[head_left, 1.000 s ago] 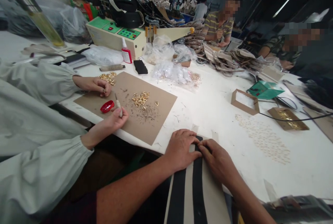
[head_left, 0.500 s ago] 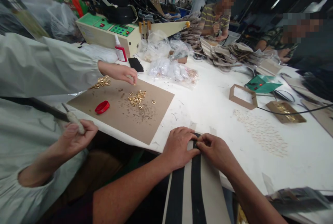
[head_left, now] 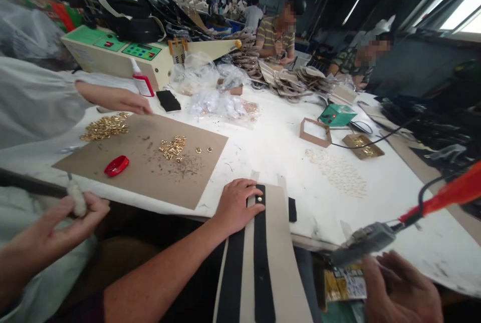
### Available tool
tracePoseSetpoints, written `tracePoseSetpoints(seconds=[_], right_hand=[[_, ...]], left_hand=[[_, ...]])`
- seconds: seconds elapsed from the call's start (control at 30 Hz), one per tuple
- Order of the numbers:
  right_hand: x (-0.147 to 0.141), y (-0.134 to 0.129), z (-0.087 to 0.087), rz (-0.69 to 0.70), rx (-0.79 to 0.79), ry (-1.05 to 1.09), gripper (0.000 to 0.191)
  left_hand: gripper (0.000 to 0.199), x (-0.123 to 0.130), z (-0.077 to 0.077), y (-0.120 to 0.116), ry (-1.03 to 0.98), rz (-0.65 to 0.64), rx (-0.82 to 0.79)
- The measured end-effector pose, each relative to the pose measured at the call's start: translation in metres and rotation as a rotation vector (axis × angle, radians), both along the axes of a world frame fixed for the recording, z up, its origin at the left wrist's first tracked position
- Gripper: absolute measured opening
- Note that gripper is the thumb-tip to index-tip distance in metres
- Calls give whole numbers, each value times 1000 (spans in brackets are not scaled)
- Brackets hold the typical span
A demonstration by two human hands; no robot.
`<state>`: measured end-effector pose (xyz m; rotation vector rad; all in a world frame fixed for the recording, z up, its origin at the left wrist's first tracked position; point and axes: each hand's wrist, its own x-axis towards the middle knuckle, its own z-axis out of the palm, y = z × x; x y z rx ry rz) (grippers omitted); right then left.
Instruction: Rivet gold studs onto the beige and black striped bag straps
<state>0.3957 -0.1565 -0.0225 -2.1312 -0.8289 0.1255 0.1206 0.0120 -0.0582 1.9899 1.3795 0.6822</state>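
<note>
My left hand (head_left: pixel 237 206) rests at the top of a beige panel (head_left: pixel 280 243) with black stripes, its thumb and fingers gripping the end of a black strap (head_left: pixel 262 263). A small brass-coloured screw or rivet head (head_left: pixel 259 199) shows between thumb and fingertips. At lower right, my right hand (head_left: pixel 404 288) is beside and just below a grey hand tool (head_left: pixel 366 243) attached to a red and black cord. Its thumb and fingers are apart, and I see nothing held in them. The panel's lower end runs out of view.
A co-worker's hand (head_left: pixel 84 208) holds a pale-handled tool at left. Brown board (head_left: pixel 150 183) carries gold rings (head_left: pixel 173 147) and a red lid (head_left: pixel 116 166). Rows of small pieces (head_left: pixel 338 173), an open cardboard box (head_left: pixel 315 132) and a green device (head_left: pixel 337 115) occupy the table's right.
My right hand has let go of the strap end and moved right and down to the grey tool. My left hand stays on the strap. The view has turned right; the co-worker's far hand has drawn back left.
</note>
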Motion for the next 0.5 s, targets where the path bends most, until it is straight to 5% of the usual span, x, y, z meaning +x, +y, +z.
tracePoseSetpoints(seconds=[0.1,0.2,0.33,0.5], right_hand=[[24,6,-11,-68,-96,131,77],[31,28,-20,31,-259,154,72],[21,44,-11,60,-376,249,62],[-26,74,23,228,238,414,44]], left_hand=[[30,0,1,1,11,9,3],[29,0,1,0,15,11,7],[30,0,-1,-1,12,8,4],[31,0,-5,0,-2,1,9]])
